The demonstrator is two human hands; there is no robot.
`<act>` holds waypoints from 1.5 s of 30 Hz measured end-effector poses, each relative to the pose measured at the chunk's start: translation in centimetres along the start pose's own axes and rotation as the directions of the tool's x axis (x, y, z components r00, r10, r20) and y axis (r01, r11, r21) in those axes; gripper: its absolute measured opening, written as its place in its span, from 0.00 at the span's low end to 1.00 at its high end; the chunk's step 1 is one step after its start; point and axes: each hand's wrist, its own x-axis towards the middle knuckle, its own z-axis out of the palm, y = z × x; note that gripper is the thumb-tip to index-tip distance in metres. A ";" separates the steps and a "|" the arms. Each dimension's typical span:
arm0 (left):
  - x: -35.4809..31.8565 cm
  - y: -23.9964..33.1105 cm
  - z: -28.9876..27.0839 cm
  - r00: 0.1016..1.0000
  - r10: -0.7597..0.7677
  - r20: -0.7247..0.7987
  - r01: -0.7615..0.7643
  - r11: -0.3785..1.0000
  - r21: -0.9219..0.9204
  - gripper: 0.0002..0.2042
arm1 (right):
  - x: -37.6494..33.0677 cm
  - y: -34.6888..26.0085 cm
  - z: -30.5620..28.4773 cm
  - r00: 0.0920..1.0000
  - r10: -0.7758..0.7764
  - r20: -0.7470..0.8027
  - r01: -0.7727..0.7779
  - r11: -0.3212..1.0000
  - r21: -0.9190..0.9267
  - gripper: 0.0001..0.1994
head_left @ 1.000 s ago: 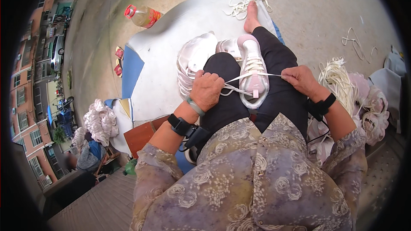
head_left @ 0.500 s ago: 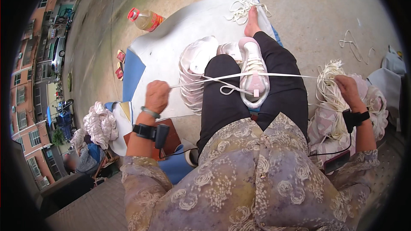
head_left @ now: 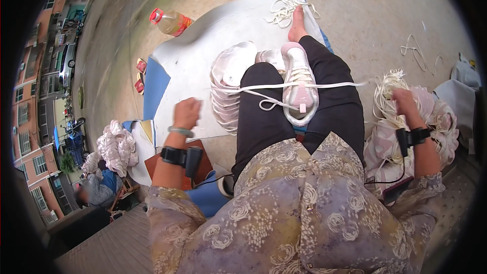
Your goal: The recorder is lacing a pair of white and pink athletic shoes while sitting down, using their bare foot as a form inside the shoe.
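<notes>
A pink and white sneaker rests between my thighs, toe pointing away. Its white shoelace runs crosswise over the shoe, both ends loose in the air or on my legs. A knotted loop of lace hangs over my left thigh. My left hand is curled closed to the left of the lace end, apart from it, with nothing visible in it. My right hand, also curled and slightly blurred, is beside a bundle of white laces and apart from the shoe's lace.
Stacked pink-white shoe uppers stand left of my thigh on a white sheet. A bottle stands at its far edge. More pink-white shoe pieces lie at right, others at left. Loose laces lie near my foot.
The lace, stretched taut between both hands before, has been let go and its ends have slackened inward. My hands stay wide apart and have shifted only slightly.
</notes>
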 end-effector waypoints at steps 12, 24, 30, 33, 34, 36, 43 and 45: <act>2.3 16.1 11.1 0.760 0.042 0.648 0.169 0.951 -0.259 0.10 | 7.9 -23.4 4.6 0.665 0.071 0.743 -0.724 0.305 0.618 0.06; 4.6 17.7 12.6 0.897 0.008 0.442 0.331 0.649 -0.685 0.07 | 10.2 -24.1 7.0 0.839 0.338 0.426 -0.529 0.325 0.784 0.07; 3.6 13.8 15.2 0.987 0.157 0.017 -0.093 0.663 -0.743 0.07 | 9.2 -24.4 7.1 0.853 0.360 0.379 -0.474 0.229 0.850 0.05; 2.6 14.3 15.0 0.990 0.129 -0.056 -0.126 0.644 -0.754 0.08 | 8.8 -23.9 7.3 0.864 0.354 0.357 -0.450 0.227 0.864 0.04; 2.3 14.4 14.7 0.995 0.098 0.010 -0.054 0.633 -0.773 0.08 | 8.8 -23.9 7.4 0.866 0.343 0.364 -0.450 0.219 0.865 0.04; 2.2 14.1 14.8 0.993 0.117 0.016 -0.070 0.691 -0.719 0.07 | 8.9 -24.0 7.5 0.866 0.353 0.354 -0.441 0.204 0.874 0.04; 1.6 15.3 13.8 0.985 0.006 0.172 0.133 0.608 -0.783 0.04 | 9.3 -23.8 8.5 0.873 0.402 0.275 -0.386 0.227 0.894 0.04; 1.8 15.2 13.6 0.980 0.000 0.199 0.159 0.598 -0.786 0.03 | 9.3 -23.8 8.6 0.873 0.406 0.271 -0.392 0.254 0.884 0.03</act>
